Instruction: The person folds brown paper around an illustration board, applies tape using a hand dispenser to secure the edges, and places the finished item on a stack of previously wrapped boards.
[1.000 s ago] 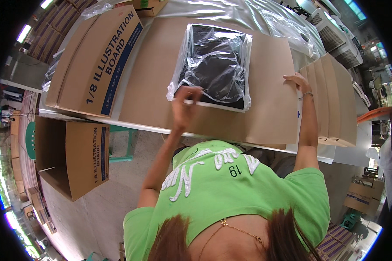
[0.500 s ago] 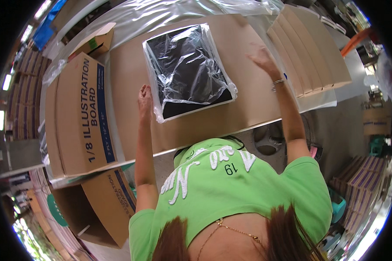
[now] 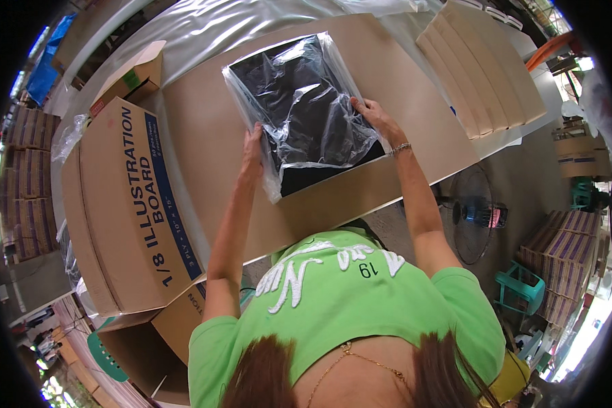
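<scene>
A stack of black boards in a clear plastic bag (image 3: pixel 306 102) lies on a brown cardboard sheet in front of me. The loose, wrinkled plastic leaves a strip of bare black showing along the near edge. At its left side my left hand (image 3: pixel 252 146) presses against the edge, fingers partly hidden beside it. My right hand (image 3: pixel 379 121) grips the right side, with the thumb on top of the plastic and the other fingers out of sight below.
On the left stands a large printed carton (image 3: pixel 109 211), with an open carton (image 3: pixel 136 347) below it. A small open box (image 3: pixel 132 75) sits behind. Several flat brown cartons (image 3: pixel 483 75) stand at the right. A fan (image 3: pixel 472 211) and a green stool (image 3: pixel 520 285) are beyond the table edge.
My right hand has come in from the right onto the stack's right side. My left hand has closed in on the left side. The view has shifted slightly.
</scene>
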{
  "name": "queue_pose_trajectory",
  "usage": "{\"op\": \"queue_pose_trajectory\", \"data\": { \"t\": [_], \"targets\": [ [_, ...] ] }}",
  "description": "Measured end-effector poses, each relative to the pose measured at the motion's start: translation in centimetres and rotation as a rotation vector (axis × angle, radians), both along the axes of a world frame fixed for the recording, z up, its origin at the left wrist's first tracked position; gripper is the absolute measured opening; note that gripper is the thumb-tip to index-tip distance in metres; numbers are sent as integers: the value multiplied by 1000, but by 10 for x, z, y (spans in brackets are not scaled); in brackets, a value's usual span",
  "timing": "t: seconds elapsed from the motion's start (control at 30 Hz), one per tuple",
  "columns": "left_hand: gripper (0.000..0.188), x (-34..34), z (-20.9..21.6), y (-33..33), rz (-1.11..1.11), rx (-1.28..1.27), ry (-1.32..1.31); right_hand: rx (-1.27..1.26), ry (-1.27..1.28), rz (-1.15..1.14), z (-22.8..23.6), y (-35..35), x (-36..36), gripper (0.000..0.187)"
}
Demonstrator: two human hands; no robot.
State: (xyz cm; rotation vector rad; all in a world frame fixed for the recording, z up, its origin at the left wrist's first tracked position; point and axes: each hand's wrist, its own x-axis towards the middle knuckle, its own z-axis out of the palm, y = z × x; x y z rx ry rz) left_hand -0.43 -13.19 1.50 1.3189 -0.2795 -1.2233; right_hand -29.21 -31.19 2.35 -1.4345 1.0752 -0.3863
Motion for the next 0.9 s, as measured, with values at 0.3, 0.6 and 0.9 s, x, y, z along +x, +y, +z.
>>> {"op": "queue_pose_trajectory", "data": {
  "t": [0.3,0.6,0.9],
  "targets": [
    [28,-2,4,-1,49,1,62,0,-113,-77,23,13,9,52],
    [20,-14,19,1,129,-28,130,76,-192,-55,16,1,3,42],
    [24,-3,-18,-7,111,14,161,144,-269,-77,13,-3,3,40]
  ]
}}
